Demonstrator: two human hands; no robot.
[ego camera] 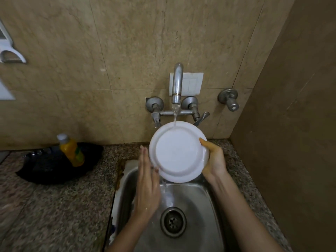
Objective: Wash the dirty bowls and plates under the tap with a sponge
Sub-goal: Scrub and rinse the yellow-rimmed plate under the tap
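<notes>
A white plate (177,151) is tilted up over the steel sink (200,211), its underside facing me. Water runs from the tap (177,82) onto the plate's top rim and drips off the bottom edge. My right hand (213,159) grips the plate's right rim, thumb on the near face and fingers behind. My left hand (148,180) is flat with straight fingers, pressed against the plate's left edge. No sponge is visible.
A yellow dish-soap bottle (71,150) leans in a black tray (54,166) on the granite counter (45,215) at left. Tap valves (154,106) and a lever (201,118) stick out of the tiled wall. A drain (173,221) lies in the sink's middle. A brown wall closes the right side.
</notes>
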